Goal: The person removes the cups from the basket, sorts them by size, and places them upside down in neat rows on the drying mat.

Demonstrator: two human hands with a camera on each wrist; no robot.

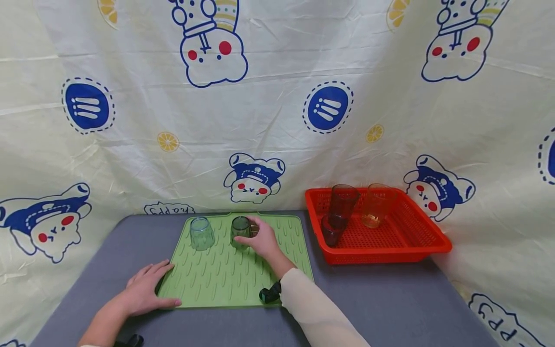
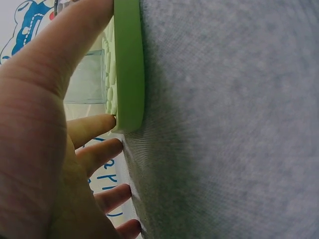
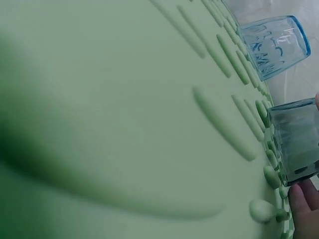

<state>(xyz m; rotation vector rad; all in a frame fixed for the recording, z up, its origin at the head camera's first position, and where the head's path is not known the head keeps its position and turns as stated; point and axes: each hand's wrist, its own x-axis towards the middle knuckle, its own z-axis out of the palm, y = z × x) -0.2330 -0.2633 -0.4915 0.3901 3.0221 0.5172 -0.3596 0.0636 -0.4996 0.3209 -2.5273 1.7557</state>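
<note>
Head view, dark glass: on the far half of the green mat, near the middle of its width. Looks upright in line, not tilted; from here I can't tell whether it bears fully on the ridges.
Right hand: fingers parted only as wide as the dark glass, which they hold at its side, thumb to the near face, the others behind.
Green mat: ridged, lying flat under both hands' work.
Blue glass: standing on the mat left of the dark one, apart from it. Right wrist view suggests mouth-down, narrower end up.
Left hand: at the mat's near left corner, fingers spread and fairly straight, gripping nothing. Left wrist view gives me thumb and forefinger against the mat's edge, other tips at the bench.
Red basket: right of the mat, on the bench; a tall dark tumbler, a small dark glass and an amber-tinted glass inside.
Step at the mat: I judge it to be setting the dark glass down in a row with the blue one; a lift would look much alike, so I log that as likely only.
Next move at the glass: calls for a level seat on the ridges, then fingers opening without tipping it; the basket would be my guess for the following reach.
</note>
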